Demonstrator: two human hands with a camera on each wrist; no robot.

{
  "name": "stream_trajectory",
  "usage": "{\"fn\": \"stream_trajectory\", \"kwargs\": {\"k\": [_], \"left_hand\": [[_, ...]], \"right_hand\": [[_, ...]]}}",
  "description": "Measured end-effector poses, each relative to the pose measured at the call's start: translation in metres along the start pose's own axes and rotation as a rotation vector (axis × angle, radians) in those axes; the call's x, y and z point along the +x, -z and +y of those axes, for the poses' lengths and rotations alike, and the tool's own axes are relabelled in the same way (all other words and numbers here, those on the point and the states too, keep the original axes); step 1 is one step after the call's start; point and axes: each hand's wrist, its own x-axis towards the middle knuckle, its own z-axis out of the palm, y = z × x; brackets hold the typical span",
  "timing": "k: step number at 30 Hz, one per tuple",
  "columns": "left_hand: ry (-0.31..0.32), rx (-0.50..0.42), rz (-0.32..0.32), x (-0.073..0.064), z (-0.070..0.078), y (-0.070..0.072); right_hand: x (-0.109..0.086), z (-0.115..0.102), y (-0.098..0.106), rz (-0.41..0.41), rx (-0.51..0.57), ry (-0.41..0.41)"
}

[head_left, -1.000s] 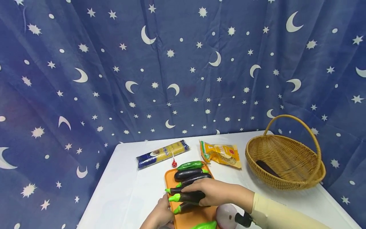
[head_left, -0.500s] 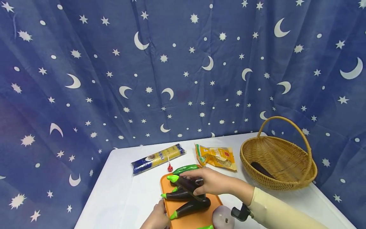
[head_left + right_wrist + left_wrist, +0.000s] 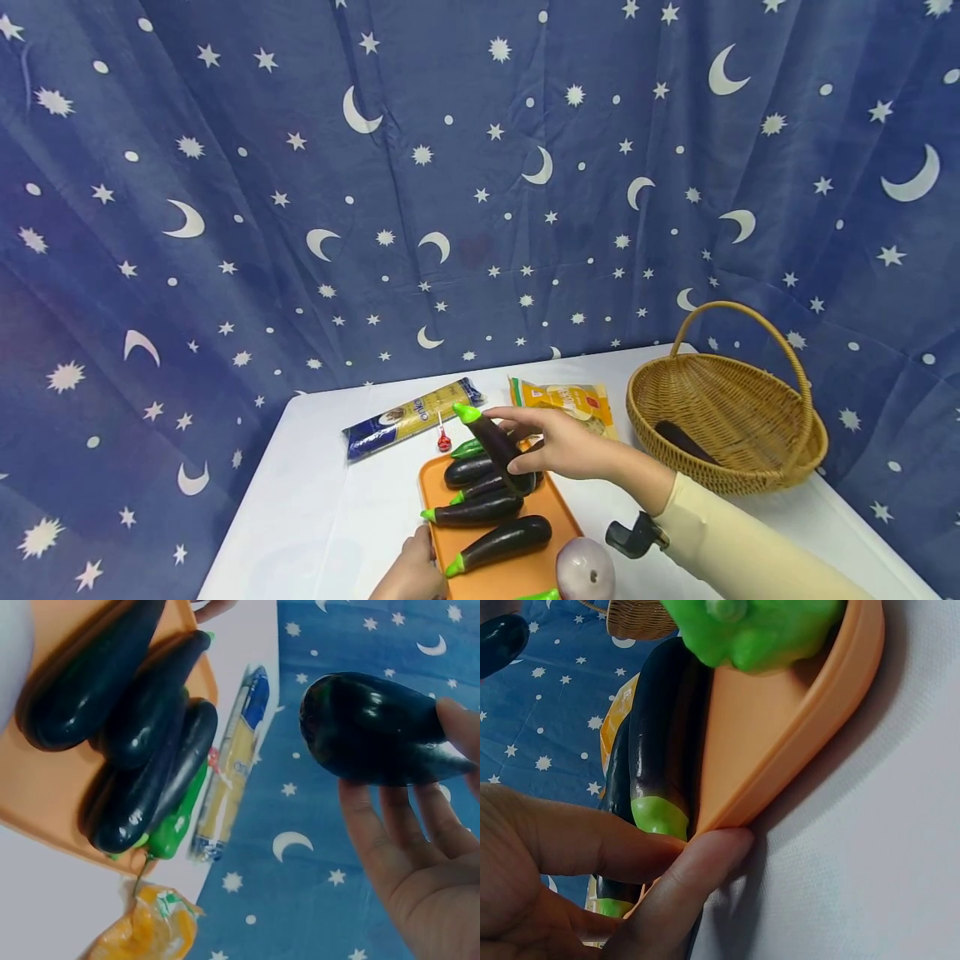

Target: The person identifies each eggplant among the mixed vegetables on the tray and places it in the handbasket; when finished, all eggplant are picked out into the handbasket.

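My right hand (image 3: 558,442) grips a dark eggplant (image 3: 491,442) with a bright green stem end, raised above the far part of an orange tray (image 3: 536,575). In the right wrist view the thumb and fingers hold that eggplant (image 3: 375,727) from both sides. Several more eggplants (image 3: 502,542) lie side by side on the tray, with a green chili pepper (image 3: 467,450) at its far end. My left hand (image 3: 412,571) pinches the tray's left rim; in the left wrist view thumb and finger meet on the rim (image 3: 795,761). A green bell pepper (image 3: 757,630) sits at the near end.
A wicker basket (image 3: 720,400) with one eggplant (image 3: 684,442) inside stands at the right. Behind the tray lie a pasta packet (image 3: 412,417), a red lollipop (image 3: 444,440) and an orange food bag (image 3: 585,404). An onion (image 3: 585,571) is by the tray's near right edge.
My right hand has lifted one eggplant off the row on the tray and moved it up and away from me. The left hand has stayed on the tray's rim.
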Motion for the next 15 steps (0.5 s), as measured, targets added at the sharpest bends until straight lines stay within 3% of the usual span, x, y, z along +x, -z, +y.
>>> {"fn": "stream_trajectory", "kwargs": {"k": [9, 15], "left_hand": [[-0.031, -0.023, -0.005, 0.000, -0.003, -0.001], [-0.003, -0.015, 0.001, -0.001, 0.000, -0.001]], "right_hand": [[0.001, 0.004, 0.014, 0.062, 0.036, 0.030], [0.001, 0.007, 0.021, 0.116, 0.059, 0.042]]}}
